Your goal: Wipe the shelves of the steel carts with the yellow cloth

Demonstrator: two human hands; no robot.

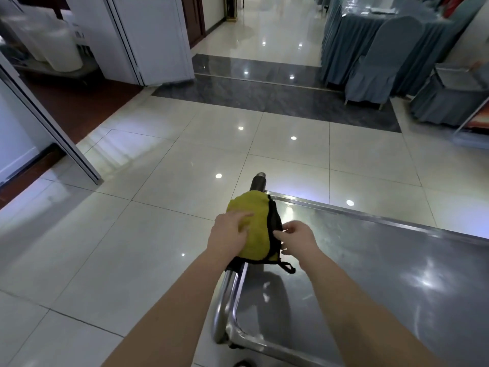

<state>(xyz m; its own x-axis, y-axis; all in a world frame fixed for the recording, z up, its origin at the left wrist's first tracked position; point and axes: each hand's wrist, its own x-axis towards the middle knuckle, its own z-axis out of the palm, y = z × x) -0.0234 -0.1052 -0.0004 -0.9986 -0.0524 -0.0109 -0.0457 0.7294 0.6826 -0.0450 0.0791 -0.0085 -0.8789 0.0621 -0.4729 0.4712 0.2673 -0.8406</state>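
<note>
A yellow cloth (254, 229) with black trim and a hanging loop is draped over the handle bar (258, 181) at the left end of a steel cart. My left hand (229, 234) rests flat on the cloth's left side, fingers straight. At the cloth's right edge, my right hand (296, 238) pinches the black trim with curled fingers. The cart's top shelf (370, 274) stretches to the right, shiny and bare.
Glossy pale floor tiles (132, 221) surround the cart. White folding partition doors (148, 35) stand at the back left. Blue-grey covered chairs (381, 59) and draped tables line the back right. A dark tile strip crosses the floor ahead.
</note>
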